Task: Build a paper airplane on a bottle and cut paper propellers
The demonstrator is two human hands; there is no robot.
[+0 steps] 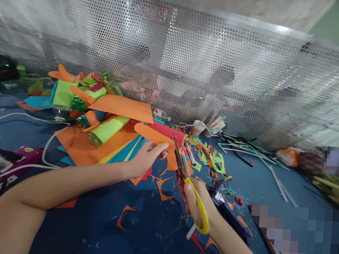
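Note:
My left hand (148, 156) pinches a strip of orange paper (153, 133) with a rounded left end. In my right hand (195, 196) is a pair of scissors (197, 200) with yellow handles. The dark blades point up and away, at the right end of the orange paper, and look slightly parted. Whether they touch the paper I cannot tell. Orange offcuts (163, 190) lie on the blue table (99, 222) below my hands. Just behind the held strip is a red paper roll (169, 131).
Paper-wrapped bottles (108, 130) and an orange sheet (124, 106) are piled at the left. Two cups (197, 128) with pens stand by the perforated metal screen (174, 57). Colored scraps (219, 161) spread rightward. A purple box (24, 159) with white cables lies at far left.

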